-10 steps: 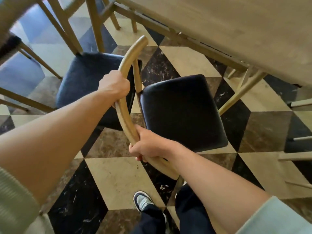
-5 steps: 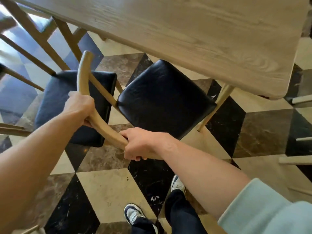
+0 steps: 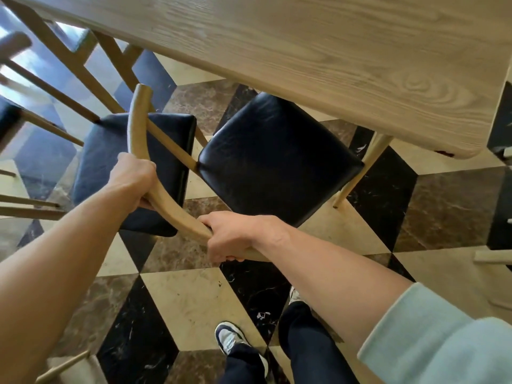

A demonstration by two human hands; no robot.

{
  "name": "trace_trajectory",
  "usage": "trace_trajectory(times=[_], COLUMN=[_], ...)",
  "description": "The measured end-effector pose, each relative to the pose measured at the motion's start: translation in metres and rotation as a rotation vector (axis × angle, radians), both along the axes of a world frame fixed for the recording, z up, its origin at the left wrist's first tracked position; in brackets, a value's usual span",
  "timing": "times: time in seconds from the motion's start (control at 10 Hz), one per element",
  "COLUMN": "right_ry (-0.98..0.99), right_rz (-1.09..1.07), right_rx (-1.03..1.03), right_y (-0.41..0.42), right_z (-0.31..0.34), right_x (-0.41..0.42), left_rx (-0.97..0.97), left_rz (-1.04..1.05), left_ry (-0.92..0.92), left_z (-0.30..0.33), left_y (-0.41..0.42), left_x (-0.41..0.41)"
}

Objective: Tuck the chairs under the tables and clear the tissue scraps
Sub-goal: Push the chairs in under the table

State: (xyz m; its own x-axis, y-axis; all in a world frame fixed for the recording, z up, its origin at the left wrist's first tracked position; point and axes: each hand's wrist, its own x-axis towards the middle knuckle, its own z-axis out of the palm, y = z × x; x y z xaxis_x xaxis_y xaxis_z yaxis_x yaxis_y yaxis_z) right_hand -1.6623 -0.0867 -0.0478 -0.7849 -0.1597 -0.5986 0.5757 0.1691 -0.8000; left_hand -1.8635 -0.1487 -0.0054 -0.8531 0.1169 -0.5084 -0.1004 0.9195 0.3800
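A wooden chair with a black padded seat and a curved light-wood backrest stands at the edge of a light wooden table. The seat's far part lies under the tabletop. My left hand grips the backrest at its middle. My right hand grips the same rail nearer to me. No tissue scraps show in this view.
A second chair with a dark seat stands just left of the held chair, under the same table. Wooden legs and struts cross the upper left. More furniture legs stick in from the right. My feet are on the checkered floor.
The chair has slid forward under the table, so the tabletop now covers the seat's far part. Both hands kept their grip on the backrest.
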Motion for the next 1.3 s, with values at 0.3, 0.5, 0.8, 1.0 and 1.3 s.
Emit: trace_trajectory(times=[0.3, 0.5, 0.8, 1.0, 1.3], right_ry=[-0.083, -0.085, -0.277, -0.345, -0.474], right_rz=[0.078, 0.092, 0.038, -0.001, 0.078], right_rx=[0.165, 0.455, 0.682, 0.719, 0.648], right_y=[0.027, 0.027, 0.079, 0.112, 0.115], right_z=[-0.001, 0.000, 0.022, 0.032, 0.039], right_x=[0.030, 0.034, 0.088, 0.119, 0.121], left_rx=[0.061, 0.080, 0.130, 0.101, 0.034], left_rz=[-0.008, -0.017, -0.103, -0.203, -0.317], left_ry=[-0.202, -0.238, -0.285, -0.244, -0.334], left_z=[0.013, 0.007, -0.007, -0.012, -0.019], left_y=[-0.011, 0.001, 0.038, 0.076, 0.065], left_x=[0.030, 0.021, 0.074, 0.104, 0.110])
